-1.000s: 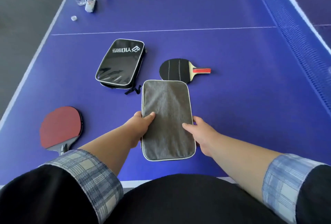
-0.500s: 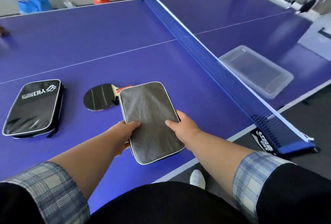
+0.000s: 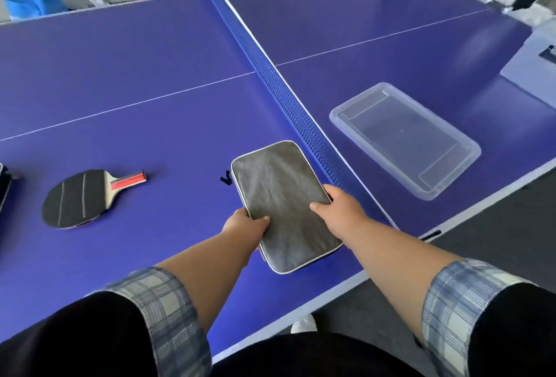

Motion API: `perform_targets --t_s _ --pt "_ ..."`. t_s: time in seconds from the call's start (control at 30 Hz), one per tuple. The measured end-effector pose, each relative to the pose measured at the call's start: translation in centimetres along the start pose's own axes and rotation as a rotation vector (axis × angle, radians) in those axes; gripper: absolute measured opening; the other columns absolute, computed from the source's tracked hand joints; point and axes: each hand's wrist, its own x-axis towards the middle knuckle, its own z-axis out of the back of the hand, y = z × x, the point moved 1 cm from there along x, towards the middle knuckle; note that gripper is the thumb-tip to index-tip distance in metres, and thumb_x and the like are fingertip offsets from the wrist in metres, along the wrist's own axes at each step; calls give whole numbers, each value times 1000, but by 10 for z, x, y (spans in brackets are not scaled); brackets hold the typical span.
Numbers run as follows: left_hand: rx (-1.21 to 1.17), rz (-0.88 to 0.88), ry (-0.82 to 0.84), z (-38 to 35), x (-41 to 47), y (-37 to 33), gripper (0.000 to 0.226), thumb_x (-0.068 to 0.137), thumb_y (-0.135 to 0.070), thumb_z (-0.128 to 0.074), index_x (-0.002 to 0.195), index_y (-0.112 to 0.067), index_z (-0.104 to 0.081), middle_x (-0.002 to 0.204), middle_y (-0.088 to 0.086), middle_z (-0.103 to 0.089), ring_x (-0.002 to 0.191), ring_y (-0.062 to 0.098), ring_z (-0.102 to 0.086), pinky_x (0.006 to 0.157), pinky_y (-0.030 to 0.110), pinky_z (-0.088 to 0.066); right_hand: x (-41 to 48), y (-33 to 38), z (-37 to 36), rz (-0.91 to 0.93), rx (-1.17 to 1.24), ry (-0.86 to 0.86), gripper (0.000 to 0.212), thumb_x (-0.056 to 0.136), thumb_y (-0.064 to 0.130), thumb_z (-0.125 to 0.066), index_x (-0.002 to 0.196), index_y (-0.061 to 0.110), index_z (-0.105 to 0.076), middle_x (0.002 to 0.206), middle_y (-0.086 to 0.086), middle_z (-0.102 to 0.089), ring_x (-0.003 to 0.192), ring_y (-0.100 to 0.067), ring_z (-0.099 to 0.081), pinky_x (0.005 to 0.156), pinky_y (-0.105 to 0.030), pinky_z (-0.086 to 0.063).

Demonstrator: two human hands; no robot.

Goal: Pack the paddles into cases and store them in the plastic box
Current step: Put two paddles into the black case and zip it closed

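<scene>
Head view: grey rectangular fabric case (image 3: 279, 196) gripped along both long edges by left hand (image 3: 243, 227) and right hand (image 3: 343, 208), over blue surface (image 3: 150, 123) just beside blue net (image 3: 270, 81); clear rectangular plastic box (image 3: 433, 193) beyond net; black-faced red-handled paddle (image 3: 75, 199) lying left.

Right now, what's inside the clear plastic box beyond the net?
Only its bare bottom shows in the clear plastic box; it holds nothing. No lid or other thing covers any part of it.

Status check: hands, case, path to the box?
Left hand and right hand grip grey case, near side of net. Plastic box empty, far side. Net between case and box.
</scene>
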Motion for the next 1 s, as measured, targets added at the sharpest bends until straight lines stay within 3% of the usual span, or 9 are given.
perform_targets --t_s 0.13,0.23,0.37,0.47,0.53,0.63,0.77,1.0 --pt "102 46 -13 -48 27 -10 35 89 -25 -66 122 -23 -56 109 4 -66 96 31 -69 88 47 -58 40 -31 13 -53 -88 31 46 92 29 -65 136 21 -54 124 -2 -63 101 -24 -62 82 -33 -51" --pt "148 93 -1 -67 35 -9 30 89 -21 -63 117 -23 -55 104 5 -66 94 32 -70 85 50 -59 53 -47 14 -77 -102 40 40 93 25 -63 132 21 -55 126 -3 -63 96 -21 -60 82 -31 -49" --pt "169 129 8 -70 45 -7 40 90 -22 -64 128 -17 -53 112 8 -65 99 33 -69 91 47 -57 62 -52 11 -98 -210 43 70 96 32 -61 155 18 -28 154 -7 -38 137 -27 -42 107 -38 -36" --pt "274 108 36 -66 45 -9 50 90 -26 -65 136 -17 -47 112 6 -65 94 30 -70 89 43 -57 60 -50 6 -122 -249 7 74 97 30 -59 158 16 -20 159 -9 -30 143 -28 -35 111 -42 -33" --pt "401 85 32 -57 38 -9 66 91 -32 -65 148 -19 -34 119 6 -62 91 29 -68 82 40 -58 51 -43 1 -96 -290 -60 76 96 27 -59 158 16 -16 161 -8 -25 145 -28 -31 113 -46 -32" --pt "486 80 -26 -31 22 -1 82 92 -40 -61 157 -22 -14 145 5 -47 95 25 -57 69 35 -52 33 -23 -13 67 -358 -119 78 95 28 -60 158 14 -16 164 -6 -20 148 -25 -24 119 -43 -26" --pt "386 80 -138 31 -6 19 79 93 -39 -60 157 -24 -15 152 4 -40 120 27 -55 93 38 -50 4 28 -57 221 -374 -10 76 97 30 -55 159 17 -13 165 -2 -17 150 -19 -18 120 -38 -22" --pt "155 96 -349 183 -71 94 75 91 -37 -59 155 -28 -21 140 -2 -48 92 18 -63 86 37 -56 -75 123 -172 492 -428 152 63 98 27 -56 154 12 -31 160 -5 -30 147 -21 -27 117 -37 -29"
